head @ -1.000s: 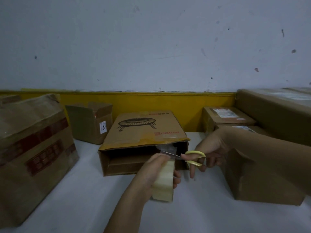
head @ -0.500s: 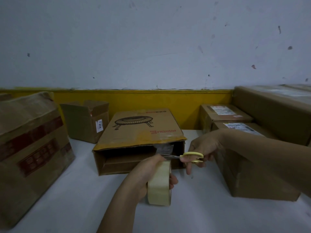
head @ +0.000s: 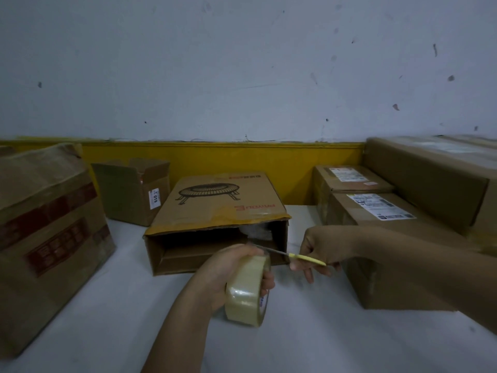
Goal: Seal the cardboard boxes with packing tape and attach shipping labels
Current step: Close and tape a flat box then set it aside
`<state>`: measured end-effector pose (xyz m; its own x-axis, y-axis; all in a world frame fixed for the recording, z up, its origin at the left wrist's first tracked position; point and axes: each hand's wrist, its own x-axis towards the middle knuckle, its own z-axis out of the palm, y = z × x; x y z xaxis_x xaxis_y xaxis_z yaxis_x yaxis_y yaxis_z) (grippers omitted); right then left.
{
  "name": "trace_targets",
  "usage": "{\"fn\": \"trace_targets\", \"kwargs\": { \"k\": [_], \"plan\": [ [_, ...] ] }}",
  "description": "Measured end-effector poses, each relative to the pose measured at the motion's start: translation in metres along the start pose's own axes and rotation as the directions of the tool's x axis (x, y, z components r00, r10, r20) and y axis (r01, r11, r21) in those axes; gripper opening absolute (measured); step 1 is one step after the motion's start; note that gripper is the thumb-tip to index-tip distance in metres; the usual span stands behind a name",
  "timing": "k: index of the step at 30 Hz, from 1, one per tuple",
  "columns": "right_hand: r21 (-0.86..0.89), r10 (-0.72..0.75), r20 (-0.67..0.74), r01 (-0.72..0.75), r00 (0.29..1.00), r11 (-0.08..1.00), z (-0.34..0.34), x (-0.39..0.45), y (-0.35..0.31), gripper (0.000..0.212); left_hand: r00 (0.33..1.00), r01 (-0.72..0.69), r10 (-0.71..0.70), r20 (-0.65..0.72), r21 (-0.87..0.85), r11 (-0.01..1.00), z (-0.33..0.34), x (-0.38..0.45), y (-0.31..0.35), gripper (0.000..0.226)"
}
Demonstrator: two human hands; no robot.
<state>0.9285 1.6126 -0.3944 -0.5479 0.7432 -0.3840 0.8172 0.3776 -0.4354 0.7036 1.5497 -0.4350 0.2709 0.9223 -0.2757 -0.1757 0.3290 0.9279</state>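
Head view: my left hand (head: 228, 267) grips the tape roll (head: 248, 289), my right hand (head: 320, 250) pinches scissors (head: 293, 255) pointing left at its top

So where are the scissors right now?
In the head view, the yellow-handled scissors sit right of centre in the right hand, blades reaching left to the tape roll held by the left hand, before the open box.

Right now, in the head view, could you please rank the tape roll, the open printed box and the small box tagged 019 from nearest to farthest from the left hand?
1. Tape roll: gripped in the left hand itself.
2. Open printed box: just behind the hand, centre.
3. Small box tagged 019: far back left, by the yellow wall band.
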Motion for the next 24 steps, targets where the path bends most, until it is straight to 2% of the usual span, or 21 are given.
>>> {"fn": "trace_targets", "kwargs": {
  "k": [4, 7, 10, 14, 16, 18, 21, 24],
  "plan": [
    [0.001, 0.107, 0.009, -0.107, 0.994, 0.994, 0.008, -0.008, -0.005, 0.048, 1.000, -0.006, 0.006, 0.028, 0.015, 1.000, -0.004, -0.008, 0.001, 0.040],
    [-0.139, 0.316, 0.061, -0.306, 0.947, 0.942, 0.024, -0.007, -0.014, 0.054, 0.999, -0.040, 0.040, 0.017, 0.027, 0.999, -0.007, -0.014, 0.001, 0.033],
    [-0.274, 0.427, 0.073, -0.394, 0.901, 0.877, 0.042, -0.001, -0.016, 0.049, 0.995, -0.087, 0.088, -0.057, 0.016, 0.996, -0.010, -0.015, -0.001, 0.030],
    [-0.500, 0.328, -0.074, -0.320, 0.942, 0.805, 0.046, -0.001, -0.019, 0.028, 0.980, -0.151, 0.141, -0.140, -0.060, 0.987, -0.008, -0.015, -0.005, 0.029],
    [-0.542, 0.284, -0.137, -0.312, 0.949, 0.780, 0.049, -0.002, -0.024, 0.018, 0.974, -0.182, 0.169, -0.147, -0.075, 0.981, -0.006, -0.016, -0.006, 0.031],
    [-0.568, 0.204, -0.244, -0.310, 0.948, 0.763, 0.056, -0.003, -0.027, 0.029, 0.972, -0.195, 0.188, -0.143, -0.043, 0.980, -0.003, -0.017, -0.008, 0.030],
    [-0.594, 0.143, -0.377, -0.358, 0.915, 0.721, 0.065, -0.002, -0.022, 0.024, 0.973, -0.201, 0.199, -0.119, -0.004, 0.980, 0.002, -0.018, -0.012, 0.028],
    [-0.607, 0.177, -0.357, -0.372, 0.917, 0.702, 0.072, 0.000, -0.022, 0.020, 0.971, -0.205, 0.205, -0.124, 0.006, 0.979, 0.003, -0.017, -0.013, 0.025]
  ]
}}
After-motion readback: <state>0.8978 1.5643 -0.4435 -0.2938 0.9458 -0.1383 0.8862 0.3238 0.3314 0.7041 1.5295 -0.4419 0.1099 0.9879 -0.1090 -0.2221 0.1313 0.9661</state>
